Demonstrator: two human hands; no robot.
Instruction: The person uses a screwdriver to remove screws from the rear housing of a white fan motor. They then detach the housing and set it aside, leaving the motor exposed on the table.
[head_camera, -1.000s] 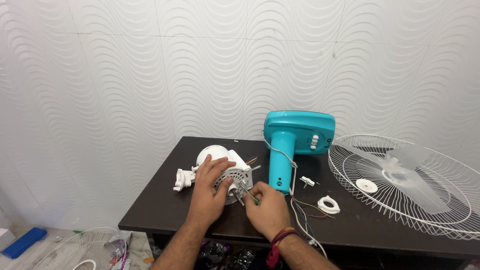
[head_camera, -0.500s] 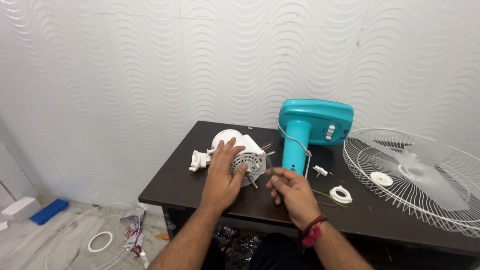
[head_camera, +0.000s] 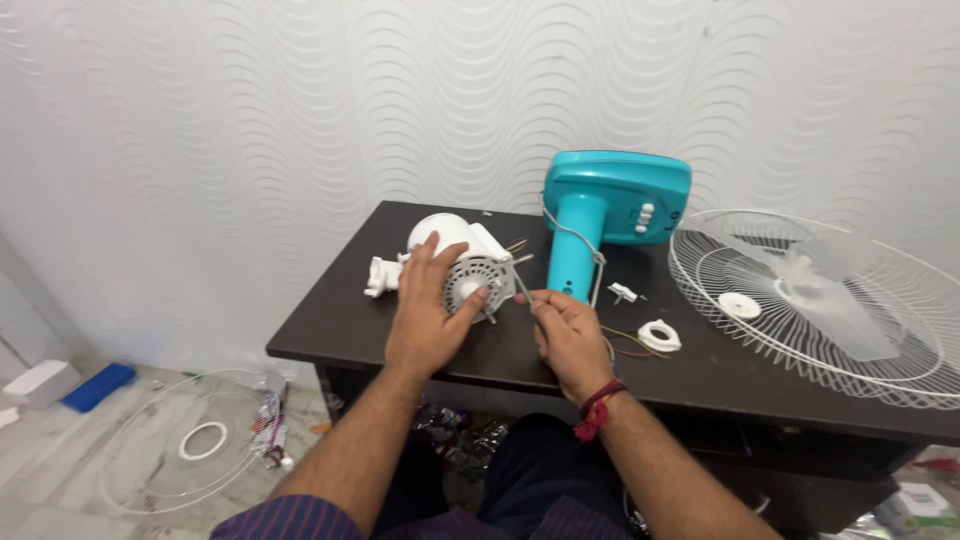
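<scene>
A white fan motor housing (head_camera: 462, 262) lies on the dark table (head_camera: 340, 330). My left hand (head_camera: 428, 312) rests over its vented face, holding it down. My right hand (head_camera: 568, 338) sits just to the right of it, pinching a thin metal tool (head_camera: 520, 284) whose tip points up at the motor. A turquoise fan base (head_camera: 610, 212) lies on its side behind my right hand, with a grey cord hanging off it.
A white wire fan guard with clear blades (head_camera: 820, 300) covers the table's right side. A white ring (head_camera: 660, 336), a small white part (head_camera: 624, 292) and thin coloured wires (head_camera: 630, 345) lie near my right hand. Another wire guard (head_camera: 190, 445), a blue object (head_camera: 96, 386) and clutter sit on the floor at left.
The view has shifted so the table sits further right. My left hand stays on the motor; my right hand has lifted the thin tool toward the motor.
</scene>
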